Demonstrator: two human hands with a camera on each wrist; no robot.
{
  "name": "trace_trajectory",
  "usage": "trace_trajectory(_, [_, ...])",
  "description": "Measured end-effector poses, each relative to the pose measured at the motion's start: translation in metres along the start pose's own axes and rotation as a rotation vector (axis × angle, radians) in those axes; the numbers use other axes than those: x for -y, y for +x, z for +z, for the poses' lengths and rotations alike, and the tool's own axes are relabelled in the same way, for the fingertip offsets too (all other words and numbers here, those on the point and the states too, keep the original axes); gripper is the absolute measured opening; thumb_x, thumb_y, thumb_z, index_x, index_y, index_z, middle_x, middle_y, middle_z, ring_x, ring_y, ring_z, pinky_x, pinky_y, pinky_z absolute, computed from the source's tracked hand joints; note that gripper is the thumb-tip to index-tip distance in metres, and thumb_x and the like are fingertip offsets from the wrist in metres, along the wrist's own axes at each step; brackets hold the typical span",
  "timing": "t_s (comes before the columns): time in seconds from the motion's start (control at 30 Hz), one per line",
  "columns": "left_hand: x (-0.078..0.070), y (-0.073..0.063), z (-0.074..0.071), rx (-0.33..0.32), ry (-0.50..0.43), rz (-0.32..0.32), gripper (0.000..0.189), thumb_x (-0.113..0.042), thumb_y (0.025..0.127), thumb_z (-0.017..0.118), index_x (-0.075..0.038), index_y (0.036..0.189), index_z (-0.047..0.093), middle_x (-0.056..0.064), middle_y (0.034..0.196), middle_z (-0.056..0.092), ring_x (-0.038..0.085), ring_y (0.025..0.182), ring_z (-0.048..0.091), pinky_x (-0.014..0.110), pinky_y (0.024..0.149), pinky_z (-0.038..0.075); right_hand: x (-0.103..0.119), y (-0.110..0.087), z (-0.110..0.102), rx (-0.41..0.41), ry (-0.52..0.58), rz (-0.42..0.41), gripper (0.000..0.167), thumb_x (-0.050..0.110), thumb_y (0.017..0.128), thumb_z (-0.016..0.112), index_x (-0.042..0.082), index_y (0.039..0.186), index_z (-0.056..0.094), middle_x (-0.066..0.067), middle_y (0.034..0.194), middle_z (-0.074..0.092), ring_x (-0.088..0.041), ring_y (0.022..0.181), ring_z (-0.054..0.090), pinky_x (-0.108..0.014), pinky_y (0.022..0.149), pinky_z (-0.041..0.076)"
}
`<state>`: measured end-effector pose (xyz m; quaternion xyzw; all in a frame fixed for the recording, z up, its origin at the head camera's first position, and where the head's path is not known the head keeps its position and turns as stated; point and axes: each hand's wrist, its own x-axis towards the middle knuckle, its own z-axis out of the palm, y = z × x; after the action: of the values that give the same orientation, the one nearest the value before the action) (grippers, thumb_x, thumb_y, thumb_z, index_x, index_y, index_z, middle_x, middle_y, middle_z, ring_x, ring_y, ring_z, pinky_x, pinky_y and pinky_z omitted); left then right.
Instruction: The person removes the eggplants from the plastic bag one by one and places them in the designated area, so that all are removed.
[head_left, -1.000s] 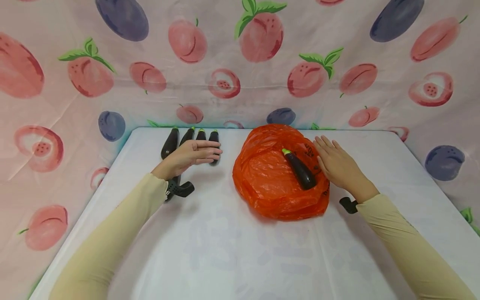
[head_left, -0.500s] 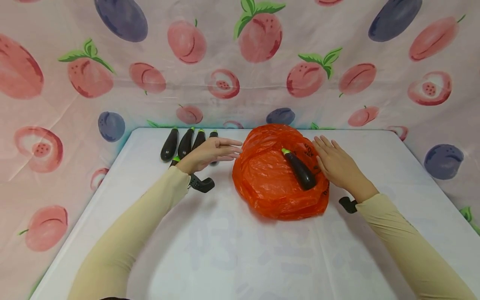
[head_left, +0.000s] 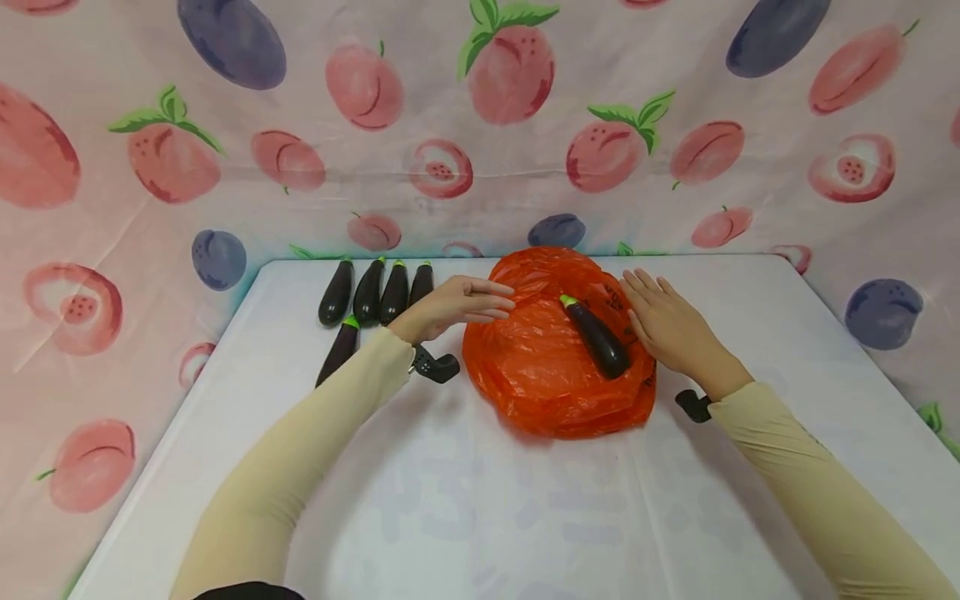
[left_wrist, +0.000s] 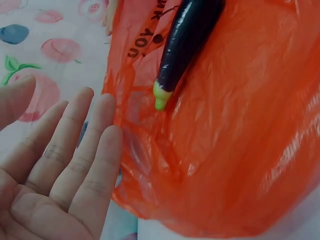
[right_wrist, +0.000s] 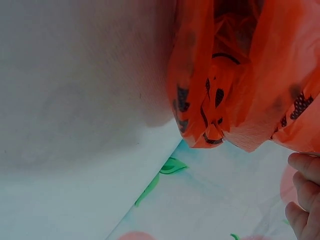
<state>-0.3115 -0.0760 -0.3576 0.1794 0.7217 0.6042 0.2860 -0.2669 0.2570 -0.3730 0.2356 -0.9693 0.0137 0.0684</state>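
Observation:
An orange-red plastic bag (head_left: pixel 525 383) with black print sits on the white table, its mouth spread wide. Inside it lies one dark eggplant (head_left: pixel 597 337), green stem end toward the back left. My left hand (head_left: pixel 457 307) hangs over the bag's left rim, fingers straight and pointing right, holding nothing. In the left wrist view that palm (left_wrist: pixel 55 175) is spread beside the bag, with the eggplant (left_wrist: pixel 185 45) beyond. My right hand (head_left: pixel 671 327) lies flat-fingered along the bag's right edge. Only its fingertips (right_wrist: pixel 305 167) show in the right wrist view, right at the bag.
Several more eggplants (head_left: pixel 368 293) stand in a row at the table's back left, and another eggplant (head_left: pixel 339 350) lies in front of them, partly behind my left sleeve. A fruit-print cloth (head_left: pixel 480 208) rises behind the table (head_left: pixel 510 517).
My left hand has moved right, from over the row of eggplants to the bag's left rim, uncovering the eggplants behind it. The right hand and bag stay about where they were.

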Motion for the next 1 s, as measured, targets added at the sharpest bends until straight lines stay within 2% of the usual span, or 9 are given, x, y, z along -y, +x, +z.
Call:
trace_trajectory(0.37, [0.003,0.027,0.021,0.017,0.009,-0.043,0.039,-0.014,0.096,0.053,-0.001,0.133,0.052,0.017,0.133,0.056,0.034,0.121,0.054,0.044,0.106,0.043,0.0,-0.001,-0.002,0.02,0.0,-0.011,0.053,0.013,0.097,0.043,-0.008,0.143,0.028,-0.027,0.15,0.028,-0.041,0.14,0.023,-0.056,0.116,0.018])
trace_trajectory(0.6, [0.004,0.042,0.036,0.047,-0.006,-0.079,0.039,-0.013,0.096,0.053,0.0,0.132,0.052,0.021,0.135,0.053,0.037,0.123,0.052,0.045,0.107,0.041,-0.001,-0.001,0.0,0.009,0.002,-0.003,0.053,0.014,0.097,0.043,-0.008,0.143,0.029,-0.026,0.15,0.029,-0.041,0.141,0.024,-0.056,0.116,0.018])
trace_trajectory(0.73, [0.005,0.051,0.043,0.041,-0.027,-0.103,0.039,-0.012,0.095,0.054,0.001,0.132,0.052,0.022,0.134,0.053,0.036,0.122,0.052,0.045,0.107,0.041,-0.001,-0.001,-0.001,0.01,0.006,-0.003,0.053,0.014,0.097,0.043,-0.007,0.143,0.029,-0.026,0.149,0.03,-0.041,0.14,0.024,-0.056,0.116,0.018])
trace_trajectory(1.0, [0.008,0.065,0.057,0.012,-0.013,-0.153,0.04,-0.014,0.094,0.056,0.0,0.132,0.053,0.016,0.133,0.056,0.031,0.121,0.055,0.039,0.104,0.045,0.001,0.0,-0.001,0.019,0.015,0.004,0.054,0.014,0.097,0.045,-0.007,0.143,0.029,-0.026,0.15,0.029,-0.041,0.14,0.023,-0.057,0.116,0.018])
